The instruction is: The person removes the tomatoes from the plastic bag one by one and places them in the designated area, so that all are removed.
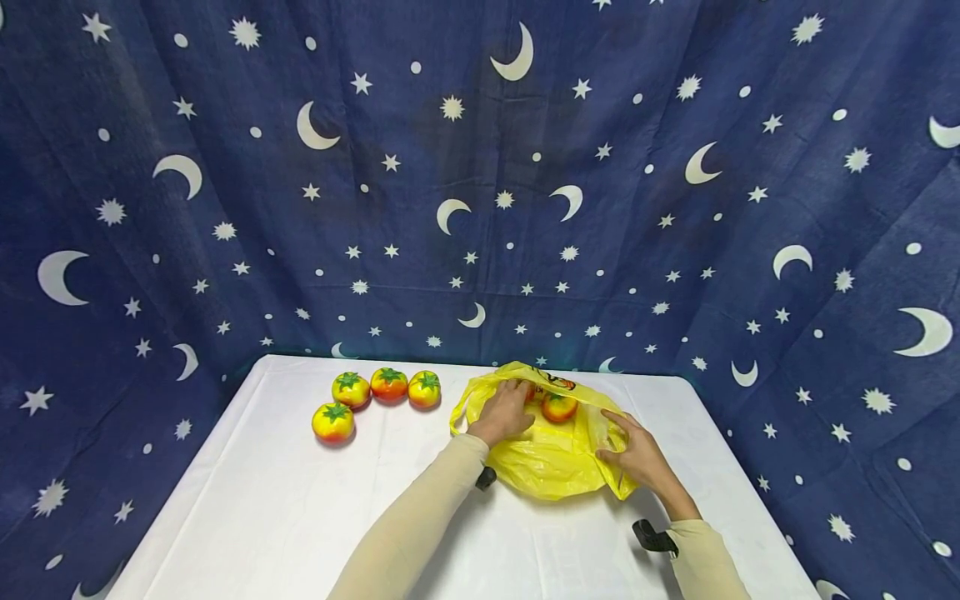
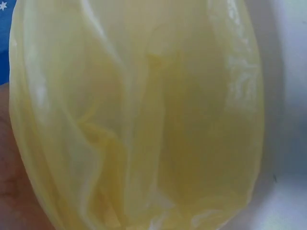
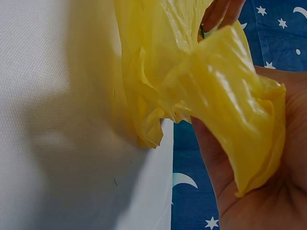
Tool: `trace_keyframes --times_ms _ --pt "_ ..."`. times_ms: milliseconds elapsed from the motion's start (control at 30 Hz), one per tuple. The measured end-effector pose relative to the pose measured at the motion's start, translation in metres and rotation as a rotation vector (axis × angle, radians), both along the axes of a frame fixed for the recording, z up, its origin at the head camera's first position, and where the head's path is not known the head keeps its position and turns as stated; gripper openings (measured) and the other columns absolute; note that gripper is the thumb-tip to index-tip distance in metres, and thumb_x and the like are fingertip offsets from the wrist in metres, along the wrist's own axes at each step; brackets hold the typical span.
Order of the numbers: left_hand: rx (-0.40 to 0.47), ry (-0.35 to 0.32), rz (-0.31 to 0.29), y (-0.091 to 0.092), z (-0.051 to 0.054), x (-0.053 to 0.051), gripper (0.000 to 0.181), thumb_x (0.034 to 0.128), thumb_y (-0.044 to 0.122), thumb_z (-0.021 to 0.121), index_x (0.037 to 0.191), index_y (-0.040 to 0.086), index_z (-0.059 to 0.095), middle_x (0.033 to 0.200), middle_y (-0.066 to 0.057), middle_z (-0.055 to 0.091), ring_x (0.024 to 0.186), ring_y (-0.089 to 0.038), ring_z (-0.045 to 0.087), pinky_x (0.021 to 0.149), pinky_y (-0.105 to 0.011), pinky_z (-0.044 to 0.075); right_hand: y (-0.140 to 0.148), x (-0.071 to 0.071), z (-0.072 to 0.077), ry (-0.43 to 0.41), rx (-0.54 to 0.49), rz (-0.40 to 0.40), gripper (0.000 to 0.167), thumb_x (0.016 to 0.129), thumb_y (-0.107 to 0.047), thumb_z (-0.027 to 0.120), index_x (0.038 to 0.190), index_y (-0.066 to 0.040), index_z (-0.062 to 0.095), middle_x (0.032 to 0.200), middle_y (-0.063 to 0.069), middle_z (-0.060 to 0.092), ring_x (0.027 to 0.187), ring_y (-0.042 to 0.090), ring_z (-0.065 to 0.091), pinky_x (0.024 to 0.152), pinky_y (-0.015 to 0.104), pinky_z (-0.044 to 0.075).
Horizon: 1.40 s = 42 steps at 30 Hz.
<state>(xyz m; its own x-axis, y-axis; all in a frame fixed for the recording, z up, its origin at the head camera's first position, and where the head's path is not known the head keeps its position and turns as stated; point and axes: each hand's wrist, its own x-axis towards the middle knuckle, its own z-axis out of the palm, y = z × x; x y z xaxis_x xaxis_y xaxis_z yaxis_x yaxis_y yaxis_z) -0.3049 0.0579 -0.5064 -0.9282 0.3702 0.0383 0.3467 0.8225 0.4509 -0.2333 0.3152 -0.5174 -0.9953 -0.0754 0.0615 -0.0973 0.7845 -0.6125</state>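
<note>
four tomatoes [image 1: 389, 385] sit on the table [image 1: 247, 500]; one more [image 1: 559, 407] shows inside the bag [image 1: 551, 473]. left hand [image 1: 508, 414] reaches in (fingertips hidden, grip unclear), blocking the view; right hand's [image 1: 643, 454] fingers spread loosely, bag draping its palm, curtain [image 1: 480, 133] behind.

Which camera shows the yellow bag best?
The head view: it shows nearly all the yellow bag, including its opening. The left wrist view shows only blurred plastic; the right wrist view, crumpled folds against the right hand.

White-covered table [image 1: 247, 517] here, and four red-and-yellow tomatoes [image 1: 389, 385] sit grouped near its far edge, a yellow plastic bag [image 1: 551, 477] resting to their right!
</note>
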Motion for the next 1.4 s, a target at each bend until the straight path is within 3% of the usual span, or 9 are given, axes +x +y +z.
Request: trace_keyframes --times_ms 133,367,700,967,1133,1400 --pt "-0.005 0.026 -0.001 0.002 -0.001 -0.001 0.059 0.0890 0.028 0.070 0.140 0.008 0.049 0.137 -0.011 0.050 0.124 -0.026 0.048 0.097 -0.040 0.052 0.000 0.000 0.001 -0.013 -0.004 -0.006 0.075 0.078 -0.015 0.080 0.145 -0.005 0.046 0.147 0.023 0.044 0.133 0.048 0.043 0.111 0.066 0.031" --pt "0.030 -0.057 0.042 0.002 -0.002 -0.001 0.057 0.0897 0.026 0.069 0.140 0.009 0.048 0.137 -0.014 0.050 0.120 -0.026 0.054 0.098 -0.041 0.052 0.000 -0.001 0.001 -0.036 -0.011 -0.017 0.076 0.079 -0.016 0.080 0.146 -0.006 0.045 0.148 0.023 0.042 0.137 0.047 0.039 0.113 0.065 0.029" --pt "0.037 -0.064 0.062 0.000 -0.006 -0.005 0.049 0.0868 0.020 0.074 0.129 0.005 0.056 0.126 -0.010 0.047 0.102 -0.022 0.057 0.090 -0.033 0.054 -0.002 -0.002 0.001 -0.056 -0.008 -0.032 0.077 0.079 -0.017 0.080 0.146 -0.008 0.045 0.150 0.022 0.041 0.137 0.047 0.038 0.112 0.065 0.029" --pt "0.015 -0.056 0.079 -0.001 -0.004 -0.005 0.056 0.0838 0.021 0.078 0.133 0.004 0.055 0.131 -0.014 0.048 0.109 -0.026 0.056 0.086 -0.037 0.055 -0.002 -0.002 0.002 -0.054 -0.007 -0.026 0.077 0.079 -0.018 0.080 0.147 -0.008 0.044 0.151 0.022 0.040 0.140 0.047 0.034 0.113 0.066 0.027" --pt "0.042 -0.020 0.074 0.000 -0.005 -0.002 0.057 0.0813 0.023 0.080 0.129 0.005 0.053 0.126 -0.013 0.053 0.113 -0.029 0.055 0.093 -0.040 0.054 -0.001 -0.003 0.001 -0.048 -0.012 -0.022 0.077 0.079 -0.017 0.080 0.146 -0.008 0.044 0.151 0.023 0.040 0.141 0.047 0.032 0.114 0.066 0.025" --pt "0.121 -0.076 0.084 0.003 -0.014 -0.005 0.056 0.0791 0.026 0.083 0.120 0.006 0.049 0.115 -0.011 0.059 0.102 -0.025 0.060 0.095 -0.038 0.052 -0.001 -0.003 0.000 -0.042 -0.001 -0.030 0.076 0.079 -0.017 0.080 0.146 -0.007 0.045 0.150 0.023 0.041 0.140 0.047 0.034 0.113 0.065 0.027"
